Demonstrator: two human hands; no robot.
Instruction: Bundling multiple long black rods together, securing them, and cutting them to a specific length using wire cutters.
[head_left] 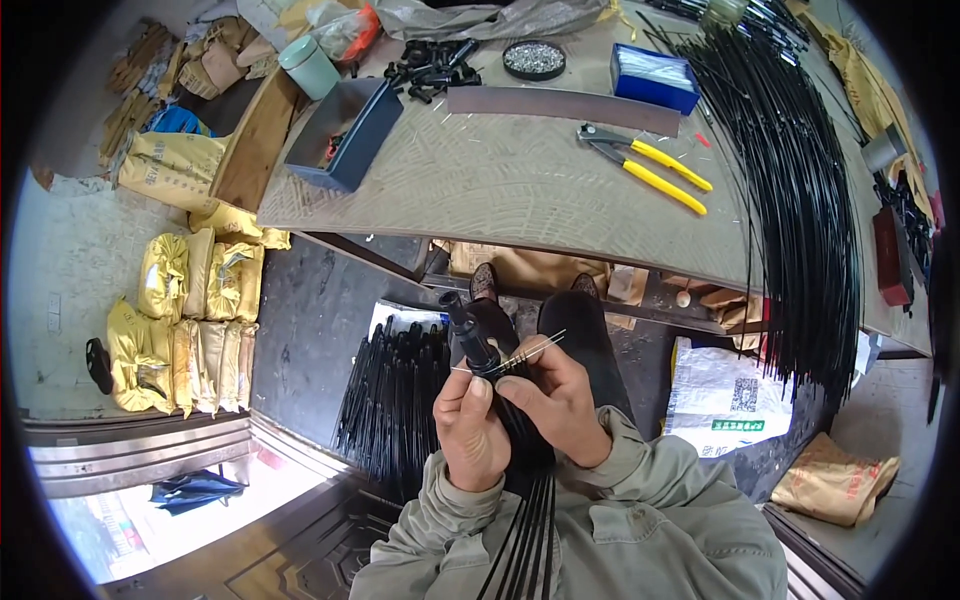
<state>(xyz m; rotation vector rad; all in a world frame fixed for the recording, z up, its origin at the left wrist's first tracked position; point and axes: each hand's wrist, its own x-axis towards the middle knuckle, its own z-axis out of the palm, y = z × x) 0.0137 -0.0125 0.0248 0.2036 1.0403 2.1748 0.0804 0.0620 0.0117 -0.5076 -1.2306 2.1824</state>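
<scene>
Left hand (468,435) and right hand (562,395) near each other, in front of the table (480,190). The left is closed, thumb and fingers pinching the lower end of a black fitting (472,335), which tilts toward the table. The right is partly curled, thumb and forefinger closed about thin pins (533,350) beside that end; its other fingertips are hidden. Black rods (520,545) run from below the hands, away from the table. On the table: cutters (665,164) with yellow handles, a metal strip (565,107), a dish (534,75), a blue box (650,95) and loose fittings (432,70); at its left end, a grey bin (360,160) and a green cup (310,72); at its right, a rod bundle (790,180) overhanging the edge. Left of the table, yellow sacks (165,275); in front of it, upright rods (390,390) on the floor.
</scene>
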